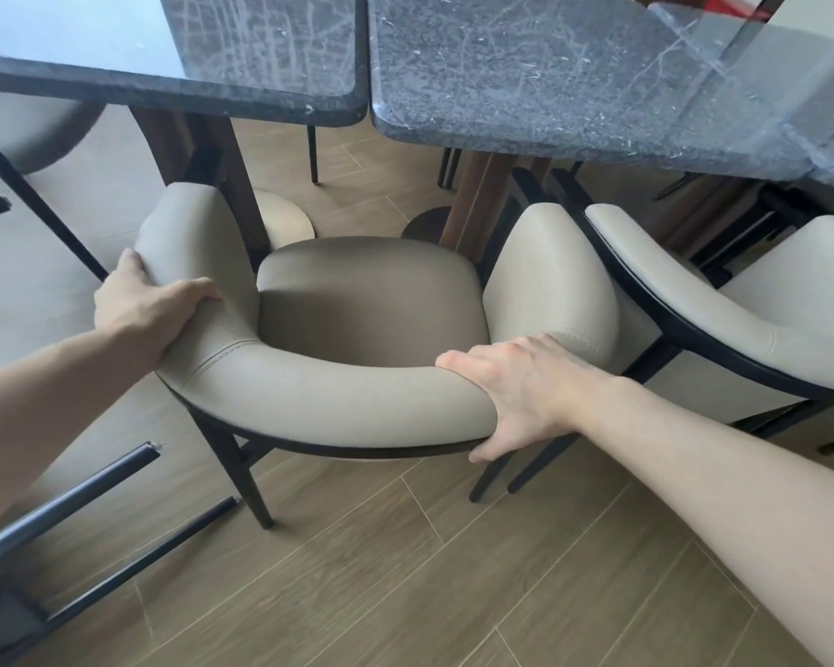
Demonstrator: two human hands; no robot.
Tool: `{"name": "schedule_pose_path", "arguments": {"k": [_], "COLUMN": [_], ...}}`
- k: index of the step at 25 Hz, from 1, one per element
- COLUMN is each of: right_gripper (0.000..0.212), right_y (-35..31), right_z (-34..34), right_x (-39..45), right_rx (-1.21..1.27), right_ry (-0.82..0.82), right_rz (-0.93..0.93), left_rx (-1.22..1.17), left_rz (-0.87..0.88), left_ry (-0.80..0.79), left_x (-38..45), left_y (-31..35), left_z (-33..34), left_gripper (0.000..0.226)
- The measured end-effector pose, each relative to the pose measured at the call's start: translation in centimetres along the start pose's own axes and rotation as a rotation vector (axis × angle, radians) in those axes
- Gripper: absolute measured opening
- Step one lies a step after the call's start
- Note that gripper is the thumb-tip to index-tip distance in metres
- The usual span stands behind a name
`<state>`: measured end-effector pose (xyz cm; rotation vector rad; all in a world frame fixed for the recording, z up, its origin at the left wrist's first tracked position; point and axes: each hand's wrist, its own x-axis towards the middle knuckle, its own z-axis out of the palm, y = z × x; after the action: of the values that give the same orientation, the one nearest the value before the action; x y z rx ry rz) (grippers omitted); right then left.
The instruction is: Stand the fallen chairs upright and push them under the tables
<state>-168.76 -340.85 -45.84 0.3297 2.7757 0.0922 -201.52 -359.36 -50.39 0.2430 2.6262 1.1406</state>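
Note:
A beige padded chair (371, 291) with black legs stands upright in front of me, its seat facing two dark stone tables. My left hand (150, 310) grips the left curve of its backrest. My right hand (516, 392) grips the right part of the backrest, fingers curled under its black rim. The left table (261, 96) and the right table (574, 132) meet just beyond the seat. The seat's front lies near the tables' edge. At my lower left, black legs (92, 507) of a fallen chair lie across the floor.
Another beige chair (742, 305) stands upright close on the right, partly under the right table. A further chair (35, 132) shows under the left table at far left. Brown table pedestals with round bases rise behind the seat. Wooden plank floor (453, 570) stretches towards me.

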Motion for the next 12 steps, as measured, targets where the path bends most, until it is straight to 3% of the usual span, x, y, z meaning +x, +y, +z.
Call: {"name": "schedule_pose_path", "arguments": {"k": [6, 9, 12], "right_gripper": [0.093, 0.090, 0.089], "right_y": [0.0, -0.4, -1.1], "right_z": [0.6, 0.8, 0.1], "right_x": [0.0, -0.4, -0.6], "right_rx": [0.061, 0.147, 0.176], "right_ry": [0.047, 0.010, -0.037], "right_rz": [0.031, 0.059, 0.129], "left_rx": [0.034, 0.240, 0.437], "left_rz": [0.022, 0.340, 0.614], "left_ry": [0.003, 0.032, -0.142], "left_x": [0.4, -2.0, -6.7], "left_y": [0.0, -0.1, -1.1], "left_z": [0.1, 0.1, -0.1], "left_gripper": [0.071, 0.060, 0.047]}}
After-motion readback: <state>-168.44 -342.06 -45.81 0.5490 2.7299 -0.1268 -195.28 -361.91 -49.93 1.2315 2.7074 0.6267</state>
